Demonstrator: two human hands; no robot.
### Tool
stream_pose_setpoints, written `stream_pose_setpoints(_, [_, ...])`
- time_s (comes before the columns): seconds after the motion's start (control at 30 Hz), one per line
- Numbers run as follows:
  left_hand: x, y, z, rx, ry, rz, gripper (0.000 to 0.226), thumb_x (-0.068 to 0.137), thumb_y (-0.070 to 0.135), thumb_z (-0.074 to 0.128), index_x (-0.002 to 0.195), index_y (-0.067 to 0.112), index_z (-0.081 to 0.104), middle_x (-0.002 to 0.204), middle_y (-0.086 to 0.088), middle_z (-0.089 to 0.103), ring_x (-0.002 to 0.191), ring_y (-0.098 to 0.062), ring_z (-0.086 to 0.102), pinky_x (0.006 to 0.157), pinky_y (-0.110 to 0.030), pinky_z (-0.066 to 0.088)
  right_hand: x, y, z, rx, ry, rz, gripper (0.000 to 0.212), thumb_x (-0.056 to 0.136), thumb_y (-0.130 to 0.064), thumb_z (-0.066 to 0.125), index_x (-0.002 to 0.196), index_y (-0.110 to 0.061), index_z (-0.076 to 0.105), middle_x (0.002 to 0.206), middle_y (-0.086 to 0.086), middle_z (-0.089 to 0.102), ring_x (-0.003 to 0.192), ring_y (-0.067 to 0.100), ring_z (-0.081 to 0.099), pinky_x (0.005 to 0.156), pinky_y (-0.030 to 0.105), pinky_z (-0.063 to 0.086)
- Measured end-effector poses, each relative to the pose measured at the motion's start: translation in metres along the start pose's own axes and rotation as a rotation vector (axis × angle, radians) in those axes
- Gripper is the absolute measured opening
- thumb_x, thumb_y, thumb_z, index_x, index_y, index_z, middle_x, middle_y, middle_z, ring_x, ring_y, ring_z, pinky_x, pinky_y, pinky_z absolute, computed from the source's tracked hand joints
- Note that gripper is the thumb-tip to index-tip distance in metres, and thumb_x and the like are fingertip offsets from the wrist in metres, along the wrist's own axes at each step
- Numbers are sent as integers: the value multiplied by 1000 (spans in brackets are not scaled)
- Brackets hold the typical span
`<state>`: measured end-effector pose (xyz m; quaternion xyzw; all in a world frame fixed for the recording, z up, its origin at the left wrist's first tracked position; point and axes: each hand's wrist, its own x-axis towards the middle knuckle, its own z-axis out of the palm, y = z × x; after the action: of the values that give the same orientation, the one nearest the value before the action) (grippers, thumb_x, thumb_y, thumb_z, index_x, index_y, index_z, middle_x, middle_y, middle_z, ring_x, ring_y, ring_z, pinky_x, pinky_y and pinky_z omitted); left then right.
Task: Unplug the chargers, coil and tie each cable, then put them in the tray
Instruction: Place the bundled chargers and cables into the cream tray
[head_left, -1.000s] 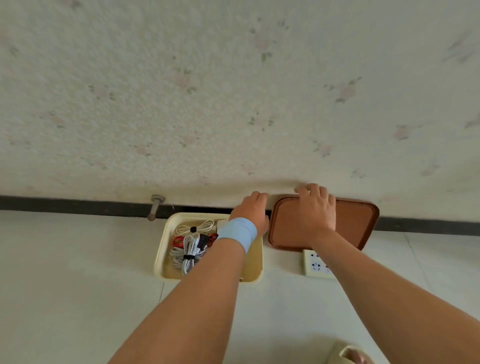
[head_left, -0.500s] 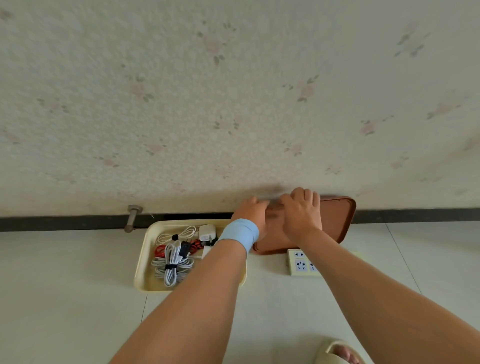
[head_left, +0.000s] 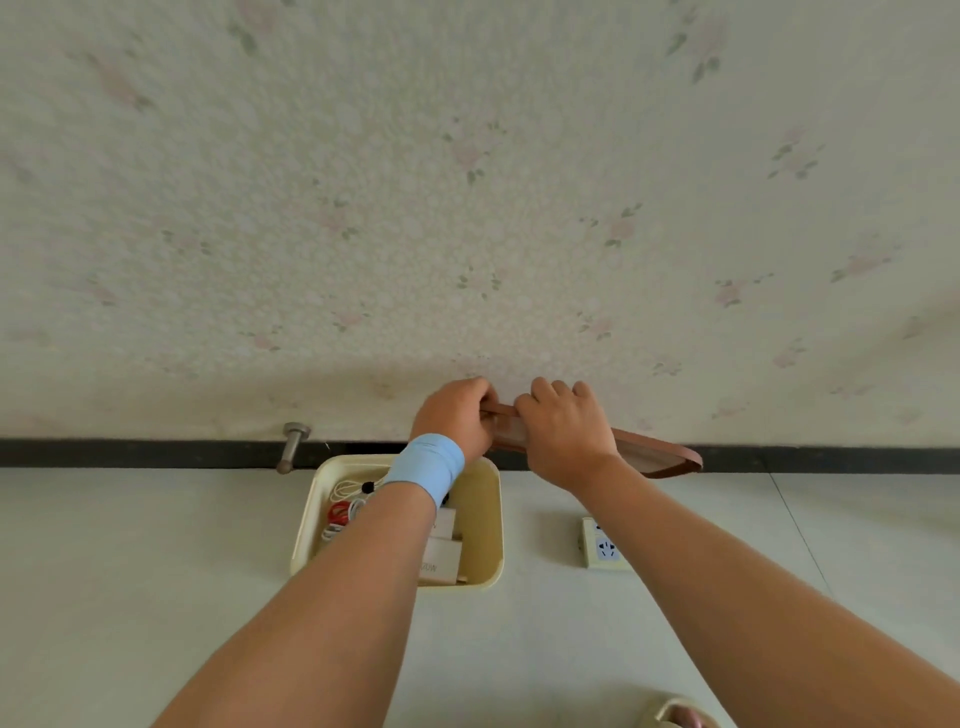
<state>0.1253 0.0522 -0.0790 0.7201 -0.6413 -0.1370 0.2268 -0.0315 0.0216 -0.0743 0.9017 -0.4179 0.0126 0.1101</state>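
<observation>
From my remote seat the flowered wall (head_left: 467, 208) filled the upper view and the pale floor (head_left: 156, 597) the lower. Against the skirting, the brown tray (head_left: 654, 457) was held edge-on and tilted, its far end toward 3 o'clock. The left hand (head_left: 454, 415) had its grip curled round the tray's left end, and the right hand (head_left: 563, 436) had its grip folded over the top edge just beside it. At 6 o'clock of the hands sat the cream tray (head_left: 483, 519) on the floor, holding the coiled cables (head_left: 345, 512), white and red, at its 9 o'clock side and the chargers (head_left: 441, 558) at its middle, partly under my left forearm. At 3 o'clock of it lay the power strip (head_left: 605, 545), with nothing plugged into the sockets I could see. I judged the unplugging, coiling and stowing to be done or nearly so; I could not check every tie. One charger bore faint print that looked like "20W", partly covered.
</observation>
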Motion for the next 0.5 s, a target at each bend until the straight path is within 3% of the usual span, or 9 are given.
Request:
stream_pose_setpoints(0.1, [-16,-24,-24,65,70,19,13,85,11,58,95,18,63,87,1,59,81,-21,56,68,-29,43,8,-14,-3,75,99,-83,26,55,-10,84,69,-15,62,70,4,52,48,22,44,47,29,23])
stream_pose_setpoints(0.17, [-31,-46,-37,112,84,-12,11,85,11,59,91,19,61,85,4,53,81,-20,52,68,-28,40,10,-27,-4,85,53,-152,23,61,-9,81,76,-17,65,76,4,53,51,21,42,47,28,24])
stream_pose_setpoints(0.3, [-69,-93,-54,148,84,-147,21,84,4,60,81,22,52,83,6,48,79,-18,50,68,-29,40,3,-52,7,152,-110,-186,30,86,-4,59,112,-17,64,103,5,55,71,20,42,62,32,36])
stream_pose_setpoints(0.4, [-95,-115,-55,156,18,-226,25,81,-3,55,84,21,52,86,8,43,76,-16,50,68,-28,42,-3,-74,17,189,-218,-290,36,90,-12,58,124,-22,61,109,1,57,79,20,54,69,31,43])
stream_pose_setpoints(0.5, [-112,-135,-44,253,-76,-234,29,77,-6,51,83,23,48,84,9,40,81,-17,46,69,-27,41,-10,-96,31,218,-335,-357,46,92,-28,60,137,-31,52,122,1,56,104,22,56,85,33,45])
